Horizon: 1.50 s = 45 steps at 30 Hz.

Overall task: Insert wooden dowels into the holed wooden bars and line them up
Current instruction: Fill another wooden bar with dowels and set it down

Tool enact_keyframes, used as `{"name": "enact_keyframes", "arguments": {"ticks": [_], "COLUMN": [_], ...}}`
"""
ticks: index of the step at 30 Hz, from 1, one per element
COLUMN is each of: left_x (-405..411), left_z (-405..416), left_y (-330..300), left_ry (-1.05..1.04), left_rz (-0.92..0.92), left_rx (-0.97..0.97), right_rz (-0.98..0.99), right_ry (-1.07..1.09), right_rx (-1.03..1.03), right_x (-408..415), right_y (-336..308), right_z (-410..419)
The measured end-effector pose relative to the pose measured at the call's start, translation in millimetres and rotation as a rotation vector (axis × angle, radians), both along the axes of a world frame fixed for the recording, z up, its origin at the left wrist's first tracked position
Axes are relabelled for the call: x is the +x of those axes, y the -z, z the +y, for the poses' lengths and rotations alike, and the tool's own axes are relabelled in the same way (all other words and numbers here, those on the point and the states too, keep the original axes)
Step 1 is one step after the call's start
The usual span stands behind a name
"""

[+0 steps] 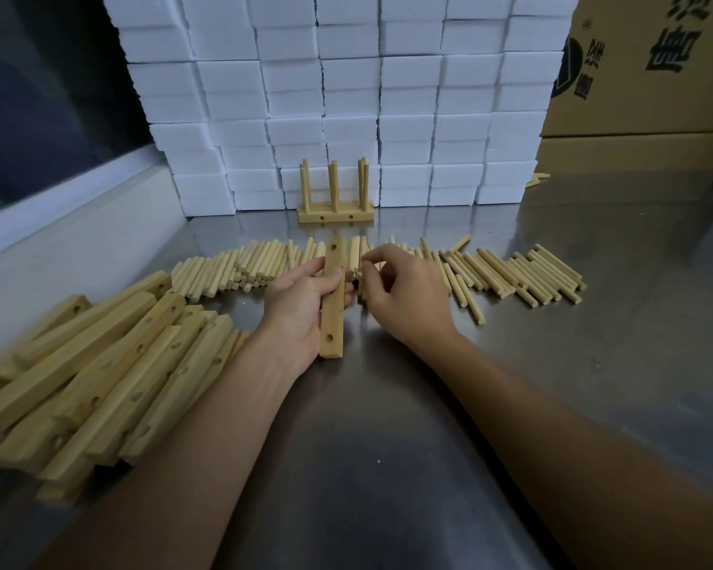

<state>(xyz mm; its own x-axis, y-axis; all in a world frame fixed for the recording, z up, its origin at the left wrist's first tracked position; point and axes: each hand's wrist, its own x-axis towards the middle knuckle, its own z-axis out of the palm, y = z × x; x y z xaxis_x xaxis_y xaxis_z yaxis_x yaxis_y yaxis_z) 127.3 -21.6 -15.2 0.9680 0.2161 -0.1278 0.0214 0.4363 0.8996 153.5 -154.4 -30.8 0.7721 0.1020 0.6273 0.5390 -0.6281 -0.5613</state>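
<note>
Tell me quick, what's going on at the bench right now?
Left hand grips a holed bar. Right hand, fingers curled, picking at the dowel row. Finished assembly stands behind. Nothing in the way.

Table point(387, 466): brushed metal, dull sheen, faint reflections seen. Holed bars point(99, 372) and dowels point(511, 273): pale bare wood, matt, smoothly sanded. Bar point(333, 306) in hand: same unfinished wood. White blocks point(346, 96): matt foam, grainy edges. Cartons point(643, 76): brown printed cardboard, matt.
</note>
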Motion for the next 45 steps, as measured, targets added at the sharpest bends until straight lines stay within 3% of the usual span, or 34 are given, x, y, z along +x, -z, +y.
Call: {"name": "enact_keyframes", "arguments": {"ticks": [8,16,28,45], "left_x": [-1.8,-5.2,-13.4,-16.5], "left_z": [-1.7,-3.7,-6.6,-7.6], "left_y": [1.2,-1.8,-5.8,-7.7], "left_ry": [0.001,-0.008,-0.032,-0.018], "left_rz": [-0.008,0.024,0.079,0.089], "left_rx": [0.021,0.028,-0.095,-0.089], "right_rz": [0.024,0.135,0.161,0.272], "right_ry": [0.2,0.291,0.254,0.349], "right_rx": [-0.297,-0.418,-0.46,-0.427], "right_x": [-6.4,4.1,-17.9,-22.8], "right_y": [2.6,4.3,4.7,2.4], "right_z": [-5.4,-4.6,-11.5,-9.2]}}
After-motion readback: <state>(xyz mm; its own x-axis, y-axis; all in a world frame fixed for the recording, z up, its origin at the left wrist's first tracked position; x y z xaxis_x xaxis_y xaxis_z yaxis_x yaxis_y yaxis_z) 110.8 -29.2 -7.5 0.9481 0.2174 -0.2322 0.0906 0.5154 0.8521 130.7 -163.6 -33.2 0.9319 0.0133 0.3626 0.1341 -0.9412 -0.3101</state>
